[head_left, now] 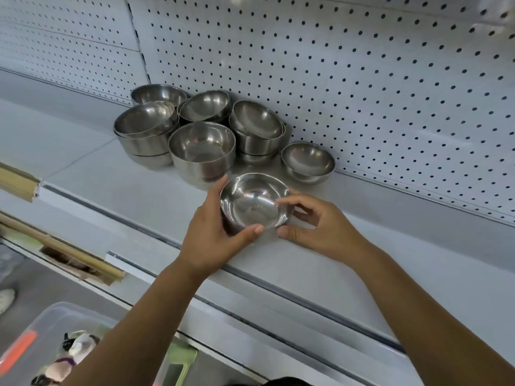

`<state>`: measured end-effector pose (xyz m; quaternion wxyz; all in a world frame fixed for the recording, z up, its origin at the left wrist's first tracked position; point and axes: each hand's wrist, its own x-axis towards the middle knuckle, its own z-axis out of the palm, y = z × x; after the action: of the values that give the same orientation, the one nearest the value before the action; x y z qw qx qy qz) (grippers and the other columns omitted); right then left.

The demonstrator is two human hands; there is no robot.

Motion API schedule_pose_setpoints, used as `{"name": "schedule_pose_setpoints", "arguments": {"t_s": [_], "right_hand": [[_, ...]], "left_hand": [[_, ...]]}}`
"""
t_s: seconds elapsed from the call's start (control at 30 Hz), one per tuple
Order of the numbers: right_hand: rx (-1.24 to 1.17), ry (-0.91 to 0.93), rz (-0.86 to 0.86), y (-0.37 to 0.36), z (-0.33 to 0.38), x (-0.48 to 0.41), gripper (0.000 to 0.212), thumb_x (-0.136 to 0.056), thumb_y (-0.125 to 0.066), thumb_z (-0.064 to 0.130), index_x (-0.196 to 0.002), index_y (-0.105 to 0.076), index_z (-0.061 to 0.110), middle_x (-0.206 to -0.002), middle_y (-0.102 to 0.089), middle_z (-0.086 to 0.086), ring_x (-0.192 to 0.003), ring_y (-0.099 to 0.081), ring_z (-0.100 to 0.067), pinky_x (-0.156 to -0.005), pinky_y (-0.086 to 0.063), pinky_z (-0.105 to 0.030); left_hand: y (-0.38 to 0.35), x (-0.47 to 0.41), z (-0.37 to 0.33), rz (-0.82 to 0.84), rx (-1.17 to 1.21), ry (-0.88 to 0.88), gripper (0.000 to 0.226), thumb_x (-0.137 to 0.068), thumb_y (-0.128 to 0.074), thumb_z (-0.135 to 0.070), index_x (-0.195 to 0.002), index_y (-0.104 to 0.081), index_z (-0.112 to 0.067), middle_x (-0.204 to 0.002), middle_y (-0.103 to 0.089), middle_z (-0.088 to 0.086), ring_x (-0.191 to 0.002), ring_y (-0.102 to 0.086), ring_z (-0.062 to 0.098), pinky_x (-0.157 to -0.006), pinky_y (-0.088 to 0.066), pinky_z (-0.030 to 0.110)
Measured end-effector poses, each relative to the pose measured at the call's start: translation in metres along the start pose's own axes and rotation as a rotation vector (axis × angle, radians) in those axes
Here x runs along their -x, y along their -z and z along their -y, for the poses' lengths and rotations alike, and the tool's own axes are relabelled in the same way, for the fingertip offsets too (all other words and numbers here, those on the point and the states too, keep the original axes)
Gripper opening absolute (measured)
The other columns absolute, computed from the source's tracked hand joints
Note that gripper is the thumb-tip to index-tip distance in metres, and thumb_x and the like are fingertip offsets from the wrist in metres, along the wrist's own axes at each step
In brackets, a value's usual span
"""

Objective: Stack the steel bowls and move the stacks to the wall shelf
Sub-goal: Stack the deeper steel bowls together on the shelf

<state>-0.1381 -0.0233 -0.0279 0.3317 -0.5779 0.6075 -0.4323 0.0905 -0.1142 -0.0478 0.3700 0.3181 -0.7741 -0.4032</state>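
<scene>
- Nearest me, low on the left, stands one clear plastic bin (55,316) holding soft toys too blurred to count, with one green plastic piece (181,360) just beside it.
- One pale shoe (5,299) shows at the left edge on the grey floor (33,277).
- Both my hands are up at the shelf. My left hand (211,235) wraps the left side of one steel bowl (252,204), thumb along its near rim. My right hand (320,227) pinches the right rim between thumb and forefinger.
- That bowl is upright over the front part of the white shelf (111,174). I cannot tell whether it rests there or hangs just above.
- Behind it I count six groups of bowls, close together.
- There is a small stack (308,161) to the right, a front stack (202,147) in the middle and a left stack (146,129) with a tilted top bowl. Farther back are a right stack (256,125), also tilted on top, a middle back bowl (204,105) and a far back bowl (158,94).
- Farthest is the white pegboard wall (362,79), dotted with dark holes. The rear groups stand against it.
</scene>
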Motion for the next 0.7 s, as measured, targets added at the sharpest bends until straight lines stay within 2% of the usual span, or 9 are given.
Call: {"name": "schedule_pose_setpoints", "arguments": {"t_s": [0.1,0.2,0.23,0.27,0.37,0.47,0.53,0.63,0.7], "right_hand": [[-0.018,0.018,-0.021,0.011,0.004,-0.011,0.046,-0.077,-0.081,0.055,-0.12,-0.072,0.041,-0.132,-0.068,0.018,-0.128,-0.06,-0.001,-0.111,-0.047,-0.029],[-0.019,0.05,-0.205,0.018,0.012,-0.033,0.019,-0.089,-0.077,0.036,-0.107,-0.076,0.029,-0.097,-0.073,0.033,-0.094,-0.068,0.012,-0.081,-0.053,-0.01],[0.006,0.054,-0.251,0.02,0.015,-0.043,0.011,-0.092,-0.076,0.033,-0.102,-0.076,0.03,-0.087,-0.072,0.035,-0.086,-0.067,0.013,-0.071,-0.051,-0.007],[0.029,0.065,-0.28,0.021,0.018,-0.054,0.004,-0.093,-0.075,0.034,-0.097,-0.075,0.032,-0.084,-0.072,0.034,-0.083,-0.067,0.012,-0.07,-0.051,-0.008],[0.11,0.198,-0.345,0.021,0.032,-0.09,0.004,-0.094,-0.075,0.031,-0.09,-0.074,0.032,-0.084,-0.074,0.024,-0.084,-0.068,0.005,-0.082,-0.054,-0.018],[0.236,0.269,-0.346,0.018,0.041,-0.128,0.016,-0.093,-0.075,0.036,-0.095,-0.08,0.021,-0.083,-0.072,0.02,-0.078,-0.064,0.009,-0.078,-0.05,-0.014],[0.318,0.244,-0.298,0.015,0.044,-0.151,0.023,-0.094,-0.072,0.042,-0.101,-0.08,0.021,-0.088,-0.07,0.02,-0.077,-0.06,0.01,-0.078,-0.047,-0.014],[0.394,0.201,-0.213,0.009,0.047,-0.172,0.03,-0.096,-0.068,0.045,-0.11,-0.079,0.02,-0.108,-0.077,0.008,-0.095,-0.064,0.0,-0.089,-0.049,-0.021],[0.441,0.188,-0.171,0.005,0.047,-0.18,0.033,-0.098,-0.066,0.045,-0.112,-0.079,0.018,-0.106,-0.077,0.006,-0.09,-0.062,0.0,-0.081,-0.044,-0.012]], "left_hand": [[-0.001,0.0,0.0,-0.027,0.0,0.015,0.091,-0.069,-0.082,-0.064,-0.144,-0.033,-0.049,-0.125,-0.057,-0.04,-0.117,-0.058,-0.012,-0.094,-0.048,0.011],[-0.003,0.001,0.001,-0.076,0.021,0.021,0.096,-0.064,-0.084,-0.062,-0.146,-0.039,-0.04,-0.127,-0.058,-0.036,-0.119,-0.057,-0.011,-0.095,-0.046,0.009],[-0.003,0.002,0.002,-0.091,0.02,0.018,0.098,-0.064,-0.084,-0.062,-0.147,-0.041,-0.036,-0.128,-0.06,-0.033,-0.12,-0.058,-0.008,-0.096,-0.047,0.011],[-0.004,0.003,0.003,-0.107,0.01,0.014,0.098,-0.063,-0.085,-0.062,-0.147,-0.042,-0.034,-0.13,-0.061,-0.028,-0.121,-0.059,-0.005,-0.097,-0.048,0.014],[-0.006,0.005,0.003,-0.161,-0.001,-0.005,0.093,-0.064,-0.085,-0.061,-0.143,-0.046,-0.033,-0.13,-0.063,-0.019,-0.119,-0.061,0.0,-0.094,-0.049,0.013],[-0.007,0.005,0.002,-0.22,0.008,0.005,0.088,-0.065,-0.083,-0.061,-0.141,-0.046,-0.034,-0.127,-0.064,-0.021,-0.115,-0.063,-0.002,-0.089,-0.047,0.009],[-0.007,0.003,0.002,-0.217,-0.035,0.011,0.089,-0.068,-0.079,-0.067,-0.143,-0.043,-0.036,-0.13,-0.062,-0.021,-0.119,-0.061,-0.001,-0.094,-0.048,0.012],[-0.007,0.002,0.003,-0.173,-0.103,0.001,0.092,-0.071,-0.071,-0.076,-0.147,-0.038,-0.037,-0.138,-0.058,-0.022,-0.126,-0.056,-0.002,-0.101,-0.045,0.017],[-0.006,0.001,0.002,-0.152,-0.137,0.006,0.099,-0.068,-0.067,-0.083,-0.15,-0.035,-0.035,-0.141,-0.055,-0.021,-0.128,-0.053,-0.004,-0.102,-0.041,0.014]]}}
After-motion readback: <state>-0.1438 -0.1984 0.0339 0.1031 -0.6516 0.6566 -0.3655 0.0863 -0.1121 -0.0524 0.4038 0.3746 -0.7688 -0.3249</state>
